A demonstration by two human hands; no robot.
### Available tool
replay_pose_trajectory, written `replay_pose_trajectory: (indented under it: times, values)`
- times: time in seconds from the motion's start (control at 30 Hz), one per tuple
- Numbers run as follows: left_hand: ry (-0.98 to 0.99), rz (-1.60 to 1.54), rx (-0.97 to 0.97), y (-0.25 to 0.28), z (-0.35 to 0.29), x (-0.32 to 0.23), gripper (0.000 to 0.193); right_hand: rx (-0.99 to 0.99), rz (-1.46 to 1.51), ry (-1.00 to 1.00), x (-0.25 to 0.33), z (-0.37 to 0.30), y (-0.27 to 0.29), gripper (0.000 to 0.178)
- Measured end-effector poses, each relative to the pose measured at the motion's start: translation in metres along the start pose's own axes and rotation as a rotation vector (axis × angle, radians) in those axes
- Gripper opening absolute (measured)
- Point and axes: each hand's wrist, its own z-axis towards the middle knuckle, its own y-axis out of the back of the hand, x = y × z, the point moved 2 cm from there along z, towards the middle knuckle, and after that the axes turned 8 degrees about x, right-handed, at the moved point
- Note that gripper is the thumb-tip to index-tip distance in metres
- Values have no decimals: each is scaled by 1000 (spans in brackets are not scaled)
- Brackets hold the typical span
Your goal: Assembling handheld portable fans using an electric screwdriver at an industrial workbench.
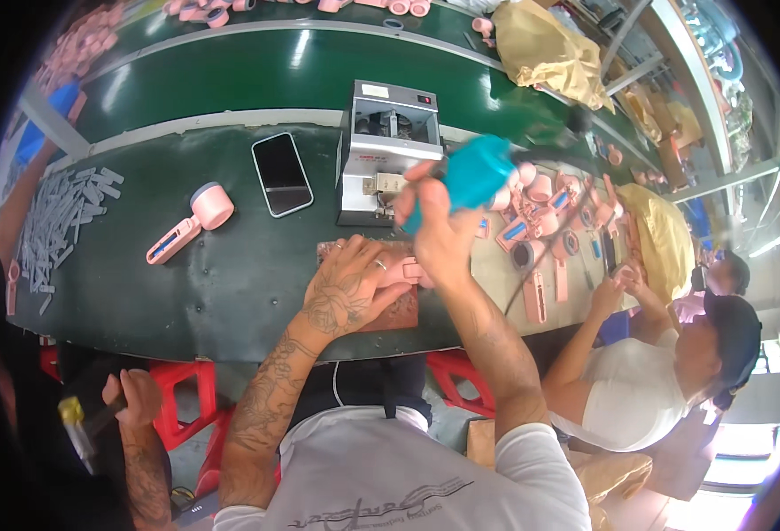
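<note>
My right hand [440, 212] is raised in front of the silver machine, its fingers wrapped round a teal electric screwdriver [478, 168] smeared by motion. The tool's working tip does not show. Below it my left hand [350, 283] presses a pink handheld fan part [415, 268] down on a reddish-brown board [399, 317], and most of that part is hidden under the fingers. Directly beyond the left hand stands the silver screw feeder [388, 155]. To the left lies another pink fan [197, 219], its handle open on a blue battery.
A phone [282, 174] lies left of the feeder, and grey strips [58, 221] are heaped at far left. Several pink fan parts [545, 212] crowd the right side. A co-worker [647, 380] sits at right; another person's hand [133, 396] is at lower left. A green conveyor [231, 75] runs behind.
</note>
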Motion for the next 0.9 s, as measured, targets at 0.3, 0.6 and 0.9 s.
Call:
replay_pose_trajectory:
  times: [0.3, 0.6, 0.9]
  values:
    - [-16, -24, -23, 4, 1, -7, 41, -28, 36, 6, 15, -31, 28, 48]
    - [12, -43, 14, 1, 2, -7, 39, -41, 66, -7, -3, -42, 32, 43]
    - [-40, -12, -25, 0, 4, -6, 42, -14, -34, 37, -7, -43, 28, 41]
